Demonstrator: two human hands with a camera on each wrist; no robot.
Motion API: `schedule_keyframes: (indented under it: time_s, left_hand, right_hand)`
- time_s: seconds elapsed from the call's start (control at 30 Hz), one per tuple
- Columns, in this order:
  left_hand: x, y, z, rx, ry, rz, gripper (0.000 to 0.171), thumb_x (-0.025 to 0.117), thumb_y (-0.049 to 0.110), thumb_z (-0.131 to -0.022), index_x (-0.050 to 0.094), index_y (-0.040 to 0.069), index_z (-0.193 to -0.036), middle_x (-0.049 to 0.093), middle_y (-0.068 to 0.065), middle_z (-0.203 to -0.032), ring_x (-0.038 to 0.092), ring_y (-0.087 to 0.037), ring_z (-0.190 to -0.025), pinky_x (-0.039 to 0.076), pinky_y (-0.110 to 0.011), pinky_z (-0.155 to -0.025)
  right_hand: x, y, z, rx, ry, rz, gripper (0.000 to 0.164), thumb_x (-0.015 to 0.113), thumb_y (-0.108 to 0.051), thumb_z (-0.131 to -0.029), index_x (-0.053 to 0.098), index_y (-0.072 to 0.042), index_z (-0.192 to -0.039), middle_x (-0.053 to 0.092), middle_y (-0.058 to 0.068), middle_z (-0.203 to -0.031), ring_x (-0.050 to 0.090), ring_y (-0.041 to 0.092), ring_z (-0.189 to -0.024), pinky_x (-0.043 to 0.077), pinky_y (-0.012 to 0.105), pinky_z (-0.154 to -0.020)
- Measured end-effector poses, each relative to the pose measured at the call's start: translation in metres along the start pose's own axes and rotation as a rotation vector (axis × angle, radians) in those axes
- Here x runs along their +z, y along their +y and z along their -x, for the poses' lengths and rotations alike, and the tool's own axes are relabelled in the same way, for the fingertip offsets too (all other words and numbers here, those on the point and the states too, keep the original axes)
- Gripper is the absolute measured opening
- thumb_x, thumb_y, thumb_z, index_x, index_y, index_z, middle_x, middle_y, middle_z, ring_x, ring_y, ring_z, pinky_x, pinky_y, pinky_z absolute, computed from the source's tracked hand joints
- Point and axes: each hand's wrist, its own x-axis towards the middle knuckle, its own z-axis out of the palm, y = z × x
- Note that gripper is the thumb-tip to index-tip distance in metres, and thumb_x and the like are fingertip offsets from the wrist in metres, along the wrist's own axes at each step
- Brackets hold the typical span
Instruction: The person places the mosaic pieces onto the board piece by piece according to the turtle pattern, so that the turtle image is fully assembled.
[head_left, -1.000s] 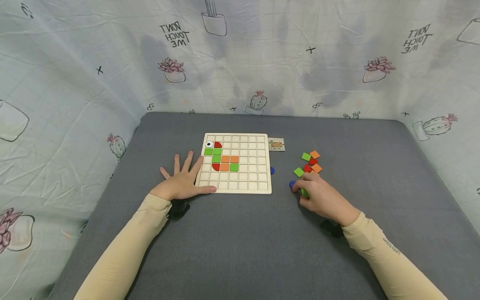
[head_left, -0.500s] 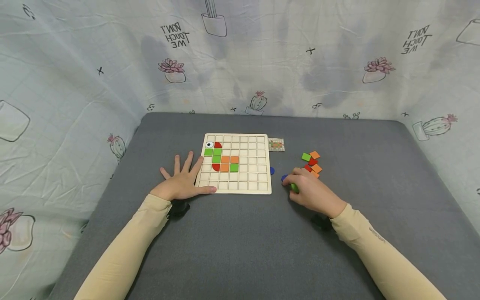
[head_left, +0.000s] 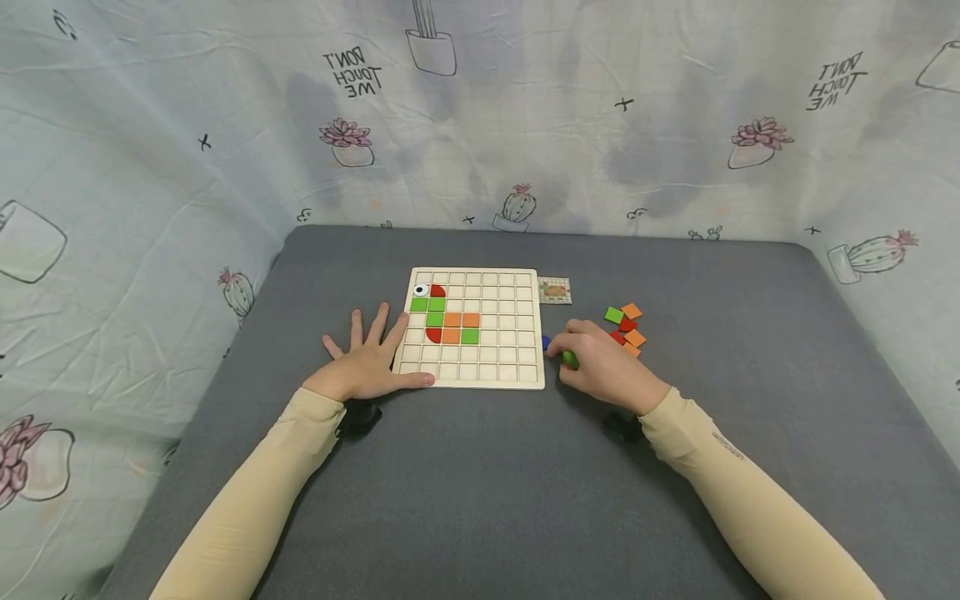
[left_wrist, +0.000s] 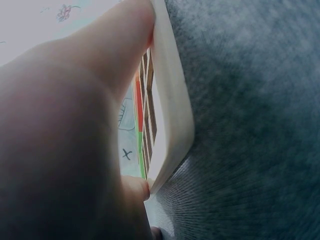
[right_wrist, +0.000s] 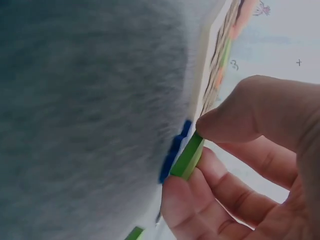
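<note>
A pale wooden grid board (head_left: 510,351) lies flat on the table, with a figure of coloured tiles and a round eye piece (head_left: 422,290) set in its left part. My left hand (head_left: 365,360) rests at the board's lower left corner, fingers spread, thumb on the front rim. Just off the board's right edge, my right hand (head_left: 603,367) pinches a green tile (right_wrist: 187,159) between thumb and fingers. Blue pieces (right_wrist: 175,152) lie beside its fingertips, close to the board; in the head view the hand partly hides them.
Right of the right hand lies a loose group of tiles, among them an orange tile (head_left: 632,311), a green tile (head_left: 614,315) and a red tile (head_left: 628,325). A small pattern card (head_left: 555,290) sits at the board's upper right. Patterned cloth (head_left: 450,125) hangs behind the table.
My right hand has moved left toward the board, still pinching the green tile. A blue piece has slid along with its fingertips to the blue piece beside the board. The left hand stays put.
</note>
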Motion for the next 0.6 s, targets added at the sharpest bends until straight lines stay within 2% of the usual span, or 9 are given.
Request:
schedule_keyframes:
  time_s: [0.17, 0.47, 0.6]
  left_hand:
    - [0.0, -0.001, 0.0, 0.0, 0.005, -0.002, 0.125, 0.055, 0.09, -0.082, -0.005, 0.024, -0.169, -0.019, -0.016, -0.174, -0.024, -0.056, -0.153, -0.011, -0.092, -0.101]
    - [0.0, -0.001, 0.0, 0.005, 0.008, 0.011, 0.125, 0.056, 0.089, -0.082, -0.004, 0.023, -0.169, -0.019, -0.016, -0.174, -0.025, -0.055, -0.153, -0.013, -0.092, -0.1]
    - [0.001, 0.0, -0.001, 0.006, 0.007, 0.009, 0.125, 0.056, 0.089, -0.082, -0.004, 0.023, -0.169, -0.019, -0.016, -0.174, -0.026, -0.055, -0.153, -0.013, -0.091, -0.101]
  right_hand:
    - [0.0, -0.008, -0.016, -0.05, 0.028, -0.01, 0.018, 0.069, 0.003, -0.089, 0.078, -0.005, -0.102, 0.062, 0.006, -0.096, 0.053, 0.019, -0.086, 0.048, 0.029, -0.069]
    - [0.004, -0.02, -0.053, -0.132, 0.048, -0.016, 0.01, 0.07, 0.0, -0.09, 0.077, -0.005, -0.095, 0.063, 0.007, -0.096, 0.054, 0.02, -0.087, 0.05, 0.035, -0.078]
    - [0.005, -0.025, -0.069, -0.136, 0.037, -0.022, 0.008, 0.071, -0.001, -0.091, 0.076, -0.004, -0.095, 0.063, 0.007, -0.095, 0.054, 0.021, -0.087, 0.05, 0.036, -0.08]
